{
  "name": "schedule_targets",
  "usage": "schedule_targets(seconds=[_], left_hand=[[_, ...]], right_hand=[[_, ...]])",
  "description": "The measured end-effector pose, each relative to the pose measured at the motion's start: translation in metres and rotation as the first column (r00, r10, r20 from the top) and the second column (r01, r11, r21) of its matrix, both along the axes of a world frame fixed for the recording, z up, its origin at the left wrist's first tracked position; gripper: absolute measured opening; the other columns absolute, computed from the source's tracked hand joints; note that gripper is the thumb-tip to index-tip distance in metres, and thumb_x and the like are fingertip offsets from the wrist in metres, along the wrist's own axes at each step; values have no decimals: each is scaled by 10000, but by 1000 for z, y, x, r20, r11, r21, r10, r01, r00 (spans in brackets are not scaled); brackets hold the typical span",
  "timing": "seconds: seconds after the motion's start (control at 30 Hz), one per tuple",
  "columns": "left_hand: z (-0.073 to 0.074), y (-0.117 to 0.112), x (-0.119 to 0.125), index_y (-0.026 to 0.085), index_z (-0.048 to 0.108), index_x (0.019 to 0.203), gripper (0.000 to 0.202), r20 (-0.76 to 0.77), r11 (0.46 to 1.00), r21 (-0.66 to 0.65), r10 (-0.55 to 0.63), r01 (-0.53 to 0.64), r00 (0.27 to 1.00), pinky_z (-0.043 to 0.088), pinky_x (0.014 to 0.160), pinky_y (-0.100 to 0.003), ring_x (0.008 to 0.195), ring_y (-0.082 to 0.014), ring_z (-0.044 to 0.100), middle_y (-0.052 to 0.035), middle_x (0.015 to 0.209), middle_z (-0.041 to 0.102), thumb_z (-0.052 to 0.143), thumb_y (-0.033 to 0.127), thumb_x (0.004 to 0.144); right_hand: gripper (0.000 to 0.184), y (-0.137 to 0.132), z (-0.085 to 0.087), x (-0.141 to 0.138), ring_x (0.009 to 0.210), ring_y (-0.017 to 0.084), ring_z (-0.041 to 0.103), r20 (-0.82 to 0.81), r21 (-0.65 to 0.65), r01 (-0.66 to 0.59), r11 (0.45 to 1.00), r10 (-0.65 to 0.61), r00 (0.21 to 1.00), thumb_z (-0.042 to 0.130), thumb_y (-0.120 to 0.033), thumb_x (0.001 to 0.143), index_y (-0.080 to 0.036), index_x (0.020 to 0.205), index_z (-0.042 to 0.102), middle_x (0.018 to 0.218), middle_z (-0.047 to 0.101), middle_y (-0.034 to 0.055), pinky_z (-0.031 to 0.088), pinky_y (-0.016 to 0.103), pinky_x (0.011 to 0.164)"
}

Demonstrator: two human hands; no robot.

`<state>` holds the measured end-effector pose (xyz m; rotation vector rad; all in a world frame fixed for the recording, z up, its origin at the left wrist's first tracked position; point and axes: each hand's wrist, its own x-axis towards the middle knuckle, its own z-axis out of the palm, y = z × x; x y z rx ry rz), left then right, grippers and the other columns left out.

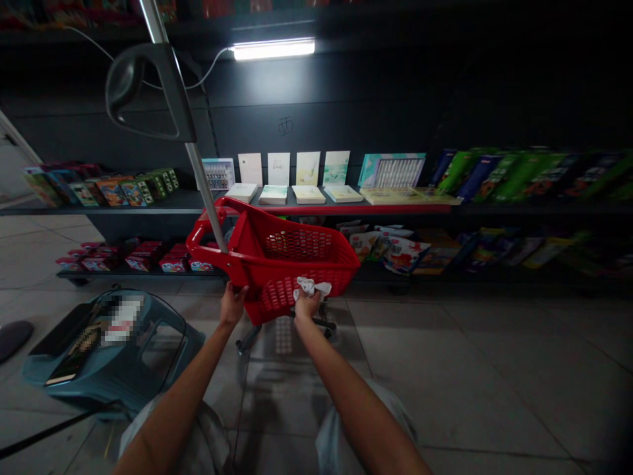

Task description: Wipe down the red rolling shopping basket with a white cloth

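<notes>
A small red shopping cart [289, 267] with perforated sides stands before me, its handle on the left. My left hand [233, 305] grips the cart's body low at the handle end; its fingertips are partly hidden. Bunched in my right hand [306, 305] is a white cloth [312, 286], pressed against the near side of the basket. A metal pole [200, 171] with a dark grey loop-shaped handle [148, 92] rises at the cart's handle end; how its foot is fixed is unclear.
Behind the cart runs a shelf [321, 210] with booklets, boxes and bagged goods. Red packs [143, 256] lie on the lower shelf. At left stands a blue-grey plastic stool [163, 359] carrying flat dark items and a cable. A lit tube lamp [274, 49] hangs above.
</notes>
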<state>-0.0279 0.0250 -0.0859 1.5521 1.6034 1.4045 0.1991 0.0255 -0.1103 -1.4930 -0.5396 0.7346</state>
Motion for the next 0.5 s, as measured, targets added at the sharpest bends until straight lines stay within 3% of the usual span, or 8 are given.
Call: schedule_targets(seconds=[0.17,0.3,0.4,0.5], left_hand=[[0,0,3,209,563,1148,357,-8,1000,-12,5,-5,1000,601,893,-378,994,-247,760,-104,1083,773,643,464,910],[3,-1,4,200,563,1153,356,-17,1000,-13,20,-21,1000,601,887,-383,980,-250,759,-114,1091,771,646,449,913],[8,-4,6,195,568,1133,316,-3,1000,-15,26,-26,1000,611,852,-366,956,-243,762,-114,1087,773,650,407,915],[11,-5,8,189,568,1135,292,10,999,-12,31,-31,999,614,844,-348,966,-233,763,-117,1114,771,653,357,912]], right_hand=[[338,-4,2,-20,952,251,701,59,-5,-55,998,55,997,691,-386,704,-214,981,605,1021,757,100,518,334,890],[397,-8,10,-28,881,256,707,99,29,-198,980,194,976,725,-414,682,-191,1006,680,947,764,86,528,335,835],[467,-6,20,-20,914,239,704,120,132,-248,960,233,965,713,-454,711,-175,1085,693,1017,761,86,543,328,847],[546,1,32,11,932,218,700,109,253,-160,954,136,985,656,-477,774,-182,1234,647,1092,743,79,561,319,824]])
